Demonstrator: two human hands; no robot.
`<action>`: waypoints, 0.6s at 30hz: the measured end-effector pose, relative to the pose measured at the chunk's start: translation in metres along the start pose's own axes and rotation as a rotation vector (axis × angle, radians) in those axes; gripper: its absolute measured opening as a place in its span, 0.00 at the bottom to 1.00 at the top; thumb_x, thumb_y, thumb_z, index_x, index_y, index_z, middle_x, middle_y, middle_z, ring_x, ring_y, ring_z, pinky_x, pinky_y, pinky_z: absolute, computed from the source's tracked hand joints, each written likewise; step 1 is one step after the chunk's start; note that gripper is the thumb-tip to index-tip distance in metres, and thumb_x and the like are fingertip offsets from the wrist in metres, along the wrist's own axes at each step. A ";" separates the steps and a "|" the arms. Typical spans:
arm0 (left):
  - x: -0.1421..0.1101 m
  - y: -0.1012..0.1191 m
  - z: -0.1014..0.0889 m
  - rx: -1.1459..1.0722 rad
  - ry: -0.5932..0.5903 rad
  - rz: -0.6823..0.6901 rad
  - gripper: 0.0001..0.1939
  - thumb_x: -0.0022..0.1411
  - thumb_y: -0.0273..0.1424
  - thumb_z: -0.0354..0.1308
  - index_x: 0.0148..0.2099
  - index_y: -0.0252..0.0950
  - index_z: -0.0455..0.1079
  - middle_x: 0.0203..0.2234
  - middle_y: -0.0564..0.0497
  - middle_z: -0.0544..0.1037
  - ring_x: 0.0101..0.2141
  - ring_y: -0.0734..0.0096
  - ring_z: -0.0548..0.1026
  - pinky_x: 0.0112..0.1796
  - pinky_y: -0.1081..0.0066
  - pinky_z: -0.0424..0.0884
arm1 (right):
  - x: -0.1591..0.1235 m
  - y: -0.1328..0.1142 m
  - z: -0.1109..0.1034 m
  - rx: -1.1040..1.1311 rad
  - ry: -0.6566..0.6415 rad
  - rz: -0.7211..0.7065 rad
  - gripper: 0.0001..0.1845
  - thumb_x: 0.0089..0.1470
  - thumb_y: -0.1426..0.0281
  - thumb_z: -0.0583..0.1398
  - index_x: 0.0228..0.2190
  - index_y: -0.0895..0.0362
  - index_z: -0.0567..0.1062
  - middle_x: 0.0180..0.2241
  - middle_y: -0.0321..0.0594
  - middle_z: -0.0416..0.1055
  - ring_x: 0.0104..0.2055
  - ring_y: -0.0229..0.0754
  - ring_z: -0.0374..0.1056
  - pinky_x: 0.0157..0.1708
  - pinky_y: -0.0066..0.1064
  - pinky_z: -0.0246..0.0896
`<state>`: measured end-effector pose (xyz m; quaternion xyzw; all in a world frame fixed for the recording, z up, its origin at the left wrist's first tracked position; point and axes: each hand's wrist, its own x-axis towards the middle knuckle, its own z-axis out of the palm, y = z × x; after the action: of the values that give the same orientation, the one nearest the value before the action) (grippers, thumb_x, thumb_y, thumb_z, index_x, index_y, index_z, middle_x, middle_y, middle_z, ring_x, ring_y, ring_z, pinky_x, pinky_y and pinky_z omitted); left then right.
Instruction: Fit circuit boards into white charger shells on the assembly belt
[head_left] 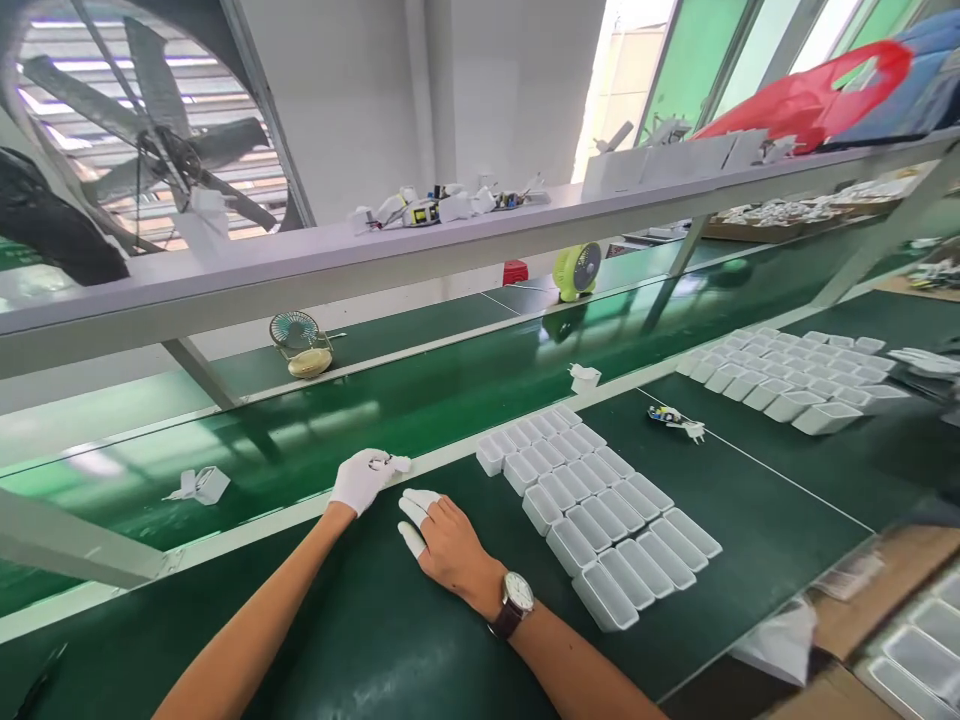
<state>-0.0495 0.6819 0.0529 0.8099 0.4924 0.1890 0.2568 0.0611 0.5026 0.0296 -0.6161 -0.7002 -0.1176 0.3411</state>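
Left of the white cases (596, 525), my left grip (364, 480) is pinching a small white part (402, 464) near the far edge of the surface (375, 630), while my right grip (454, 545), loosely open, has room toward the cases.

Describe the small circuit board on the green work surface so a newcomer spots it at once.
On the dark green work surface, find two groups of white rectangular plastic boxes, one near, one farther right. Between them lies the small circuit board. Unlike the pale boxes, it shows yellow and dark parts, with a white piece at one end.
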 end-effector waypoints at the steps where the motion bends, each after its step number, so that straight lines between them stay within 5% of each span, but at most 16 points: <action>1: -0.020 -0.001 0.004 0.000 -0.027 0.023 0.07 0.57 0.31 0.61 0.38 0.39 0.78 0.39 0.50 0.83 0.42 0.62 0.79 0.45 0.70 0.72 | 0.002 0.001 -0.002 -0.030 -0.036 0.038 0.13 0.65 0.71 0.56 0.47 0.59 0.77 0.45 0.50 0.77 0.50 0.49 0.72 0.53 0.42 0.69; 5: -0.094 0.001 0.006 -0.012 -0.111 0.057 0.08 0.55 0.33 0.62 0.39 0.39 0.78 0.34 0.51 0.82 0.35 0.64 0.79 0.40 0.69 0.75 | 0.007 0.008 -0.012 -0.093 -0.189 0.189 0.13 0.65 0.71 0.54 0.37 0.59 0.78 0.37 0.51 0.77 0.44 0.52 0.73 0.47 0.43 0.69; 8: -0.116 0.013 -0.015 -0.029 -0.284 0.107 0.10 0.58 0.40 0.62 0.38 0.41 0.78 0.30 0.53 0.81 0.31 0.66 0.79 0.36 0.69 0.76 | 0.008 0.015 -0.019 -0.125 -0.286 0.303 0.14 0.65 0.71 0.52 0.38 0.61 0.77 0.35 0.52 0.77 0.42 0.52 0.74 0.42 0.40 0.68; 10: -0.110 0.026 -0.035 0.014 -0.286 0.155 0.12 0.61 0.43 0.58 0.36 0.43 0.79 0.32 0.54 0.82 0.34 0.65 0.79 0.37 0.69 0.75 | 0.009 0.016 -0.024 -0.135 -0.346 0.359 0.14 0.66 0.70 0.51 0.39 0.61 0.76 0.34 0.52 0.77 0.39 0.51 0.75 0.37 0.37 0.67; 13: -0.083 0.047 -0.054 0.045 -0.084 0.173 0.14 0.63 0.42 0.57 0.40 0.41 0.79 0.38 0.51 0.82 0.38 0.63 0.79 0.40 0.68 0.76 | 0.009 0.007 -0.028 -0.122 -0.423 0.371 0.12 0.65 0.67 0.54 0.39 0.60 0.76 0.32 0.49 0.77 0.37 0.50 0.75 0.35 0.35 0.65; 15: -0.063 0.062 -0.047 0.035 -0.066 0.241 0.15 0.62 0.40 0.59 0.46 0.40 0.78 0.42 0.49 0.81 0.41 0.62 0.79 0.44 0.66 0.76 | 0.008 -0.003 -0.028 -0.103 -0.454 0.339 0.14 0.64 0.62 0.57 0.39 0.59 0.76 0.33 0.49 0.78 0.40 0.51 0.75 0.38 0.36 0.65; 18: -0.039 0.085 -0.012 0.087 -0.174 0.439 0.21 0.60 0.35 0.63 0.56 0.40 0.75 0.49 0.45 0.78 0.49 0.58 0.76 0.53 0.60 0.73 | 0.005 -0.017 -0.026 -0.072 -0.477 0.245 0.26 0.60 0.49 0.59 0.41 0.61 0.76 0.38 0.53 0.77 0.45 0.55 0.73 0.45 0.41 0.65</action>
<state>-0.0140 0.6168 0.1113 0.9211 0.2880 0.1484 0.2158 0.0538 0.4876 0.0556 -0.7182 -0.6763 0.0483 0.1561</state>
